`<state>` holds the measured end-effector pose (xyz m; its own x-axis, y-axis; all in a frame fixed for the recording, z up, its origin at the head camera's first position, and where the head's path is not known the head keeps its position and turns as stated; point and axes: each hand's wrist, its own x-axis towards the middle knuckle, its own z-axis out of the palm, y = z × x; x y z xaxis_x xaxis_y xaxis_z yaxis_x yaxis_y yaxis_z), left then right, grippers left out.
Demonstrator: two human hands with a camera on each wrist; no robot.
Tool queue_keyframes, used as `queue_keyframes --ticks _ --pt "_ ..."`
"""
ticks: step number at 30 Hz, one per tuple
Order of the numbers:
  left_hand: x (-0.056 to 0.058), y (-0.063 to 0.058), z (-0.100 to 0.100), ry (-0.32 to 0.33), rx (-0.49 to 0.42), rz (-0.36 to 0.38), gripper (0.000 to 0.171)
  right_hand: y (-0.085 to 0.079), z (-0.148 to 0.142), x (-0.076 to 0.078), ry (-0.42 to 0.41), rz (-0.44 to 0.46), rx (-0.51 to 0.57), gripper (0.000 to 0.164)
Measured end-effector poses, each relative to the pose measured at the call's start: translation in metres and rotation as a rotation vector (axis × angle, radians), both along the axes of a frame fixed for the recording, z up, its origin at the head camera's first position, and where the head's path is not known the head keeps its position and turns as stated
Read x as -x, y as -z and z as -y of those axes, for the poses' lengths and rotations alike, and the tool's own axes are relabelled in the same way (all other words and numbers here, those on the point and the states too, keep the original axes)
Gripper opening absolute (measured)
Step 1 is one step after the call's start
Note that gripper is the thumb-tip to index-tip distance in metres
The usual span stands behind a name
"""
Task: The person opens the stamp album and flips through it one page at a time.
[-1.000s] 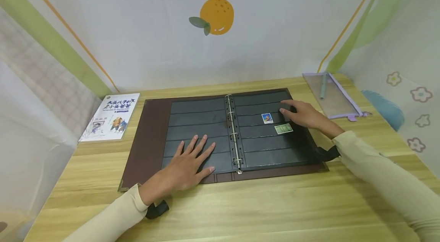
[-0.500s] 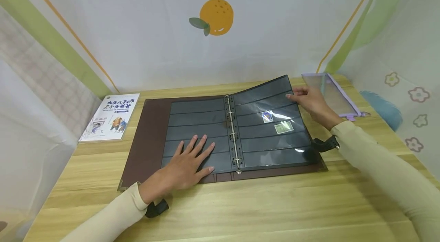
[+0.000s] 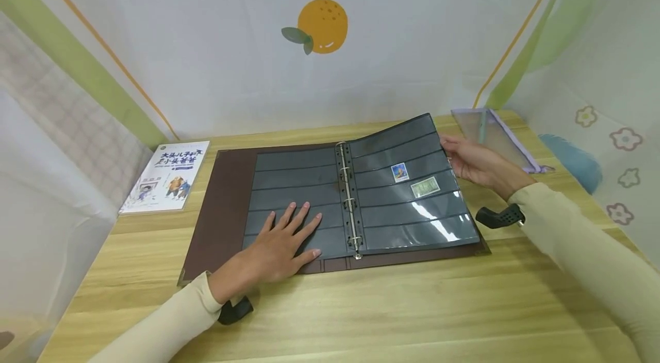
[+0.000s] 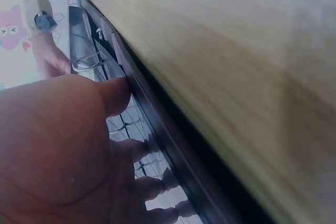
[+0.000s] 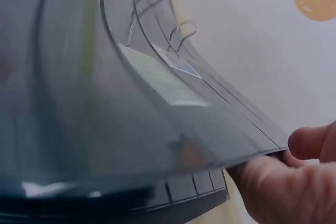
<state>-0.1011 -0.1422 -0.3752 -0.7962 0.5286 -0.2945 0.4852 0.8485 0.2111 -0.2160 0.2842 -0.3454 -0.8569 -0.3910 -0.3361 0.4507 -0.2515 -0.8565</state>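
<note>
A brown ring-binder stamp album [image 3: 219,202] lies spread out on the wooden table. My left hand [image 3: 278,248] rests flat on its left black pocket page [image 3: 296,180], fingers spread. With my right hand [image 3: 476,165] I pinch the outer edge of the right pocket page [image 3: 387,214], thumb on one side and fingers on the other. That page bows up off what lies beneath it, as the right wrist view shows. It carries a blue stamp [image 3: 399,172] and a green stamp [image 3: 425,187] in its pockets. Metal rings [image 3: 350,202] run down the middle.
A white book [image 3: 165,177] with cartoon figures lies at the back left. At the back right is a mesh zip pouch [image 3: 495,137] with lilac trim and a pale green pen-like stick. A white curtain [image 3: 247,77] with an orange print hangs behind the table.
My right hand has gone from over the right page to its outer edge and taken hold of it. The page's outer side has risen. The left hand stays put.
</note>
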Motion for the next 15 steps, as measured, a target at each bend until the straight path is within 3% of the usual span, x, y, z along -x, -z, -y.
queue_keyframes --ticks 4,9,15 --pt "0.0 0.0 -0.001 -0.003 0.003 0.009 0.069 0.0 -0.011 -0.02 -0.085 0.106 0.175 0.07" --pt "-0.001 -0.002 -0.001 -0.008 0.0 0.005 0.069 -0.001 -0.016 -0.04 -0.149 0.16 0.2 0.074" --pt "-0.002 -0.001 0.0 -0.005 0.013 0.009 0.069 -0.016 -0.012 -0.046 -0.207 0.139 0.224 0.077"
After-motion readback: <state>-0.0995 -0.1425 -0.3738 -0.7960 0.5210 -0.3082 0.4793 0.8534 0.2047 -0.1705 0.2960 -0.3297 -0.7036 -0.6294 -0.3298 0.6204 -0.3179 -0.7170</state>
